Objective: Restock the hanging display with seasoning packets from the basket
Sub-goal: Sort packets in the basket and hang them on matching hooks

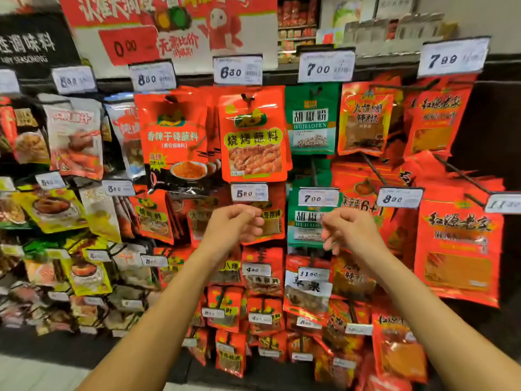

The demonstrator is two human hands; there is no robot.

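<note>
Right now both my left hand [235, 224] and right hand [348, 228] hang loosely curled, holding nothing; the orange packet [253, 136] hangs upright above my left, nearer it.

Both bare forearms reach up and forward from the lower edge of the view, converging toward the middle. The left hand [235, 222] is raised with its back to the camera, fingers loosely curled inward and thumb toward the fingertips; nothing shows in its grip. The right hand [348, 228] sits level with it and near, apart from it, its fingers likewise loosely bent and pointing down-left, holding nothing visible.
</note>
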